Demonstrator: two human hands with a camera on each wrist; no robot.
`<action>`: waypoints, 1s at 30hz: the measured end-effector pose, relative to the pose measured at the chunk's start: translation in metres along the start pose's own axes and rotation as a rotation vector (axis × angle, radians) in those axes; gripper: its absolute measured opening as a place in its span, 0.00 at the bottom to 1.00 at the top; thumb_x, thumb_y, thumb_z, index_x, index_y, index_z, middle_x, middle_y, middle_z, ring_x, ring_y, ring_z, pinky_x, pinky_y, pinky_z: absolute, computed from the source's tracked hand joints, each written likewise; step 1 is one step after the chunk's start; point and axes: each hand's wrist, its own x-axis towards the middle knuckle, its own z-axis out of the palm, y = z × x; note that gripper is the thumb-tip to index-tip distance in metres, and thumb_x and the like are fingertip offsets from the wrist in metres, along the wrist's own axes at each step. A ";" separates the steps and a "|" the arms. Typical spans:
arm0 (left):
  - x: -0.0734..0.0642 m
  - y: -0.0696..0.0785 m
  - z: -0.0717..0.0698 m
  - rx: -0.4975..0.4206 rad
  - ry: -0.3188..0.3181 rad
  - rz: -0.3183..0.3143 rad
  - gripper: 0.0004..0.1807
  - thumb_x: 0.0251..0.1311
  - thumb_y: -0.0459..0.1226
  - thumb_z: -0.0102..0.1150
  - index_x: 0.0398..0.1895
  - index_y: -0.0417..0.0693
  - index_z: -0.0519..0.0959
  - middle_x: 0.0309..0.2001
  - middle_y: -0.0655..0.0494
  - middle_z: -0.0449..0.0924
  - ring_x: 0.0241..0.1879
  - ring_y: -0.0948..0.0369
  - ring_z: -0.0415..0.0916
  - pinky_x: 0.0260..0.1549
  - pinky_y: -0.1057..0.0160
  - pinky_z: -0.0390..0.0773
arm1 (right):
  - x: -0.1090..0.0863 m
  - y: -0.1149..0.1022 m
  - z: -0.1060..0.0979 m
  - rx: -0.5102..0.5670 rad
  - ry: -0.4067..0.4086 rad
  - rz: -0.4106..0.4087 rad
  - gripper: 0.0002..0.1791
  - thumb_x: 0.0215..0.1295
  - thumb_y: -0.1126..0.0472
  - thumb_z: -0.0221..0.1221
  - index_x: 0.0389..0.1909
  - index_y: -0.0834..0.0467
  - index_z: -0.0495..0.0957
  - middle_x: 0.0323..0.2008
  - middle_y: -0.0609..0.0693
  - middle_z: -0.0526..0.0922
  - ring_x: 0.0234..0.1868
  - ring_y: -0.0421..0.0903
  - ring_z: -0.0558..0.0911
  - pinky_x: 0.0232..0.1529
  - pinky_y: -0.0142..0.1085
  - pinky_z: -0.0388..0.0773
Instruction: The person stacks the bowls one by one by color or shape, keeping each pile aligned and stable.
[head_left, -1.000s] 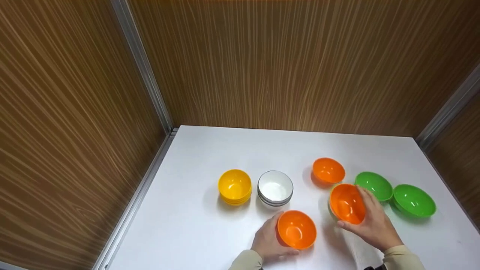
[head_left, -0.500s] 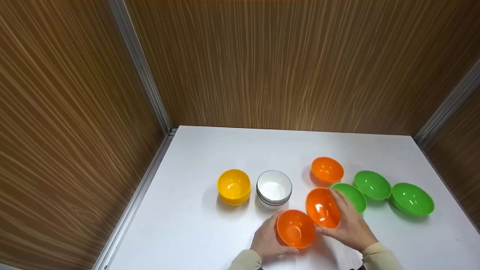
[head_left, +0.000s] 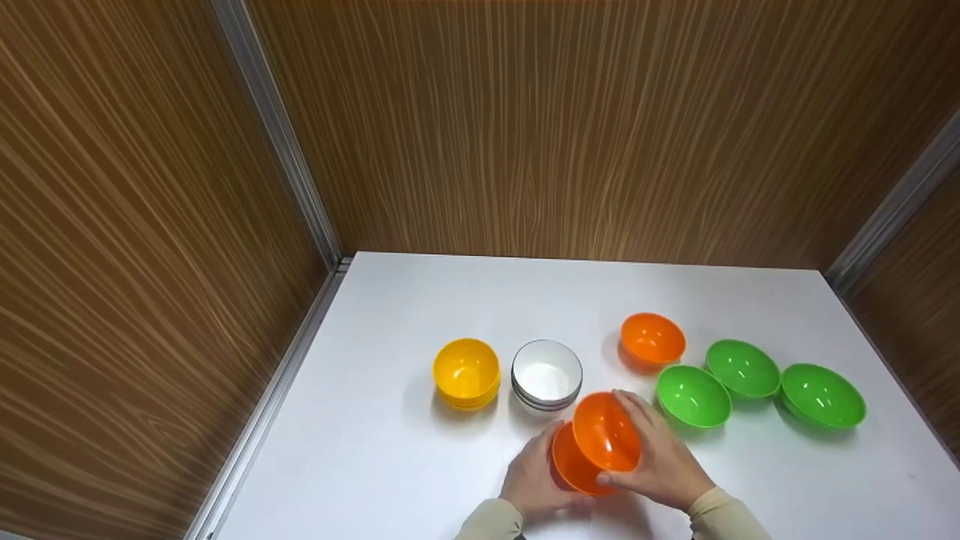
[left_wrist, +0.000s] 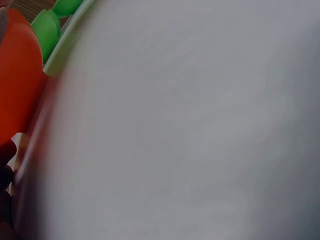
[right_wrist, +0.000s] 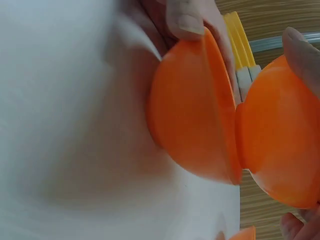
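My left hand [head_left: 534,478] grips the side of an orange bowl [head_left: 571,466] low at the table, thumb at its near rim. My right hand [head_left: 661,459] holds a second orange bowl [head_left: 604,431] by its rim, tilted, over the first and covering part of its opening. In the right wrist view, the foot of the upper bowl [right_wrist: 282,130] is right at the rim of the lower bowl [right_wrist: 185,112]. Orange plastic and dark fingertips fill the left edge of the left wrist view.
Behind the hands stand a yellow bowl stack [head_left: 466,373] and a white bowl stack [head_left: 547,373] with dark rims. Another orange bowl [head_left: 652,340] sits farther back. Green bowls [head_left: 693,397], three in all, lie to the right. Wood-grain panels [head_left: 525,135] wall the white table [head_left: 360,450].
My right hand has carried its orange bowl leftward, from in front of the green bowls to over the other orange bowl. The nearest green bowl is now uncovered. My left hand has stayed put.
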 end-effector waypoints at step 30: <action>-0.002 0.003 -0.001 0.011 0.019 -0.010 0.62 0.31 0.67 0.72 0.73 0.62 0.55 0.65 0.66 0.66 0.61 0.65 0.67 0.64 0.56 0.67 | -0.006 0.000 0.029 -0.009 -0.060 -0.035 0.69 0.25 0.26 0.72 0.73 0.50 0.57 0.69 0.54 0.63 0.62 0.53 0.71 0.57 0.52 0.74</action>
